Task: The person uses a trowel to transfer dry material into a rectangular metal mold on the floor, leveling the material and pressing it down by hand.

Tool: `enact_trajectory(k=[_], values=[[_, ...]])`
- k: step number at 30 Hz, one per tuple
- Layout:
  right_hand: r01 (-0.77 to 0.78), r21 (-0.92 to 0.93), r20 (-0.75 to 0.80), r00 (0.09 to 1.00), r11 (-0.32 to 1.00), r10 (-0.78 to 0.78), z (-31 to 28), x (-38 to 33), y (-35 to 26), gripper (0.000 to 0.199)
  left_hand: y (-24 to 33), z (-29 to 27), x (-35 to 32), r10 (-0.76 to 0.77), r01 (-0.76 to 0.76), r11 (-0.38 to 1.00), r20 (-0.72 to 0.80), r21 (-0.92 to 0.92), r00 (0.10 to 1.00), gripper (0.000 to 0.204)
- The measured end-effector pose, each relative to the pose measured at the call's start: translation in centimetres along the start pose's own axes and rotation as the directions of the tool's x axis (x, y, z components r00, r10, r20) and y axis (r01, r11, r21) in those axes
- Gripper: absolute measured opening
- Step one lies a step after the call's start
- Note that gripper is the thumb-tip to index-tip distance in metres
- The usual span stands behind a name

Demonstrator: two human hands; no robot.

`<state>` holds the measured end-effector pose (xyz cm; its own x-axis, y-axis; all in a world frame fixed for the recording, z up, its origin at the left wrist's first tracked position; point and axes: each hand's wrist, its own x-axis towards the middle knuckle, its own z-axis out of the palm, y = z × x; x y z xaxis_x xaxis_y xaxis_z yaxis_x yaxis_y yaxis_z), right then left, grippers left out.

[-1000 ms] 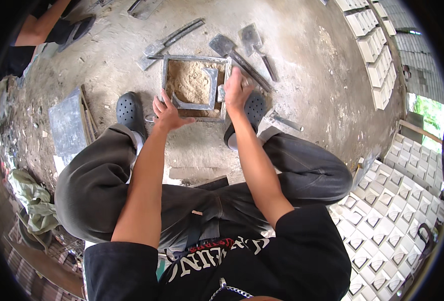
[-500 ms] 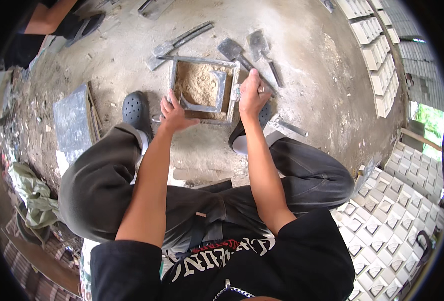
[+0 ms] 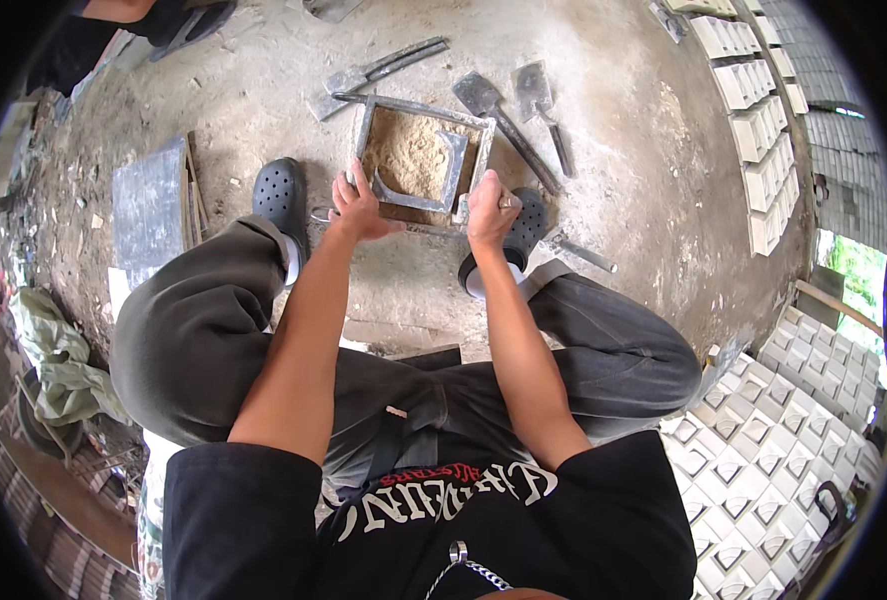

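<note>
A square metal mould (image 3: 433, 108) lies on the floor between my feet, with pale sandy mix (image 3: 403, 150) inside. A grey angled metal piece (image 3: 454, 165) with a curved inner edge sits in its near right part. At the mould's near left corner my left hand (image 3: 361, 210) rests, fingers spread on the side and thumb stretched along the near edge. My right hand (image 3: 487, 212) is closed in a fist beside the near right corner. A short grey metal handle (image 3: 509, 203) sticks out from that fist; its rest is hidden.
Beyond the mould lie two small shovels (image 3: 478, 95) (image 3: 533, 90) and flat metal tools (image 3: 393, 65). A metal bar (image 3: 588, 256) is by my right shoe (image 3: 527, 222). Grey boards (image 3: 150, 210) lean at left. Pale patterned blocks (image 3: 763, 130) line the right. Another person's arm (image 3: 118, 10) shows far left.
My right hand has come nearer to me, down along the mould's right side, with the handle still in it. My left hand stays on the near left corner. The whole view has shifted slightly.
</note>
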<state>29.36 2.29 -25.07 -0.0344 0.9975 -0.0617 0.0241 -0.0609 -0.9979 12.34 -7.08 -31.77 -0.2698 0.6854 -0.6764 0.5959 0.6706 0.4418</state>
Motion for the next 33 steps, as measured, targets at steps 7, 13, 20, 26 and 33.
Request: enact_trajectory(k=[7,13,20,26,33], values=[[0.092,0.222,-0.045,0.995,0.971,-0.084,-0.9,-1.8,-2.6,0.048,0.2,-0.5,-0.3,-0.028,0.027,1.0,-0.014,-0.013,1.0,0.151],[-0.025,0.036,-0.005,1.0,0.999,0.026,0.5,-1.3,-3.9,0.049,-0.2,0.0,0.1,-0.051,0.05,0.998,-0.027,-0.037,0.998,0.149],[-0.007,0.117,-0.099,0.995,0.993,0.018,-0.6,-1.3,-0.6,0.05,-0.1,-0.1,-0.1,-0.047,0.047,0.998,-0.001,0.041,0.999,0.153],[0.092,-0.156,-0.029,0.995,0.983,-0.098,0.6,-2.6,0.5,0.048,-0.2,0.3,0.9,-0.009,0.012,0.999,-0.085,0.037,0.996,0.153],[0.111,-0.114,-0.006,0.994,0.987,-0.112,-1.2,-3.0,0.7,0.05,0.1,0.0,0.1,-0.001,0.0,1.0,-0.032,-0.028,0.999,0.151]])
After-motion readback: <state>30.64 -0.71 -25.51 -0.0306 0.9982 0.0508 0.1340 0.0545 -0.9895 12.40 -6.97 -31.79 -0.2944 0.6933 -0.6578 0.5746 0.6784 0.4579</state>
